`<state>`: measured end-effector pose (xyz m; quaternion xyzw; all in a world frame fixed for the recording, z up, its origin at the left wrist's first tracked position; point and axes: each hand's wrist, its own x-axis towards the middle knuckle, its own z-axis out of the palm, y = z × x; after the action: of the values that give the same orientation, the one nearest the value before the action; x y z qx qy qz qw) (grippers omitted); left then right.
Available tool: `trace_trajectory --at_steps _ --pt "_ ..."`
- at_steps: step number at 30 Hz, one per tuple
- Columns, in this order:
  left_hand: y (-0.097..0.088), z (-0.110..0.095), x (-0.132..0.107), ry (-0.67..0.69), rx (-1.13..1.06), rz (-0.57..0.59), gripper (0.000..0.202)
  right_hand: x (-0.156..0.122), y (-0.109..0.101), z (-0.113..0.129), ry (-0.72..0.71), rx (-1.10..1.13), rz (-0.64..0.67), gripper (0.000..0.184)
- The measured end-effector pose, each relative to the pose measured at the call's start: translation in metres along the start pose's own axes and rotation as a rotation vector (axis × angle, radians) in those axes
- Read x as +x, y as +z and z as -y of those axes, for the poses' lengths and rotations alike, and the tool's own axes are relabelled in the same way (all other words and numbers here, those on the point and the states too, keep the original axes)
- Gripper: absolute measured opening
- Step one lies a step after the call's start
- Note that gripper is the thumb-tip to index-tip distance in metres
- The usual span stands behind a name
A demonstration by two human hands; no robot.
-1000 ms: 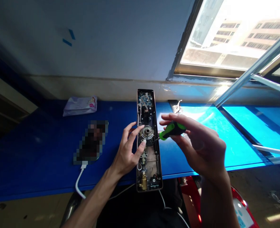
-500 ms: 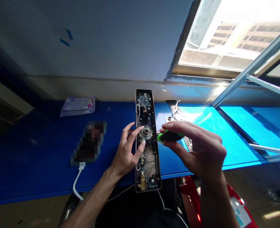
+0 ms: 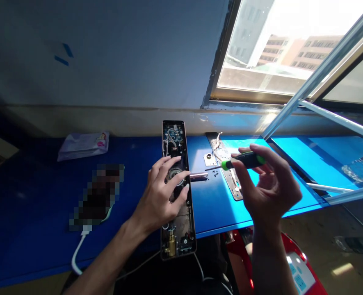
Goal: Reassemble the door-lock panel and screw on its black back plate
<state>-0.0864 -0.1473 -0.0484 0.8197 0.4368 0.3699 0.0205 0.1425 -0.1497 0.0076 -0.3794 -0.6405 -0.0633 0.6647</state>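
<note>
A long, narrow lock housing [image 3: 186,221] lies opened at the table's front edge, its circuit board, brass cylinder and round metal ring exposed. My left hand [image 3: 161,196] rests over its middle with fingers spread, partly covering the ring; thumb and index finger are apart near the right rim. In my right hand [image 3: 267,184] is a black and green screwdriver [image 3: 245,159], held off to the right of the housing. Its shaft points left, above several small dark screws [image 3: 215,173]. A shiny metal tube [image 3: 199,176] lies beside the housing.
A small square plate [image 3: 210,160] and a long dark backplate [image 3: 238,196] with wires are right of the housing. On the left lie a blurred phone [image 3: 97,196] with a white cable [image 3: 76,250] and a lilac packet [image 3: 83,145]. A metal frame [image 3: 316,73] crosses the right side.
The screwdriver has left the housing and moved right in my right hand, now tilted upward. My left hand's fingers have shifted towards the housing's right rim. The view has turned slightly right.
</note>
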Motion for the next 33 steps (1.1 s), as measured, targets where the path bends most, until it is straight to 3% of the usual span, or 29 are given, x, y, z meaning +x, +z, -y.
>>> trace_trajectory --at_steps 5,11,19,23,26,33 --pt "0.005 -0.012 0.028 0.12 0.08 0.184 0.03 -0.008 -0.013 -0.021 -0.012 -0.174 0.14 0.042" --pt "0.014 -0.012 0.035 0.148 0.103 0.187 0.029 -0.016 -0.012 -0.031 -0.008 -0.158 0.201 0.036" --pt "0.007 -0.004 0.022 0.112 0.102 0.161 0.027 -0.018 -0.009 -0.037 -0.001 -0.144 0.19 0.037" --pt "0.004 0.0 0.014 0.094 0.046 0.079 0.027 -0.011 -0.012 -0.029 -0.001 -0.135 0.158 0.043" --pt "0.002 0.001 0.009 0.046 -0.009 -0.009 0.028 -0.003 -0.012 -0.015 0.009 -0.106 0.062 0.051" --pt "-0.007 0.004 0.006 0.078 -0.121 -0.103 0.032 0.016 0.004 0.022 0.044 0.176 -0.101 0.052"
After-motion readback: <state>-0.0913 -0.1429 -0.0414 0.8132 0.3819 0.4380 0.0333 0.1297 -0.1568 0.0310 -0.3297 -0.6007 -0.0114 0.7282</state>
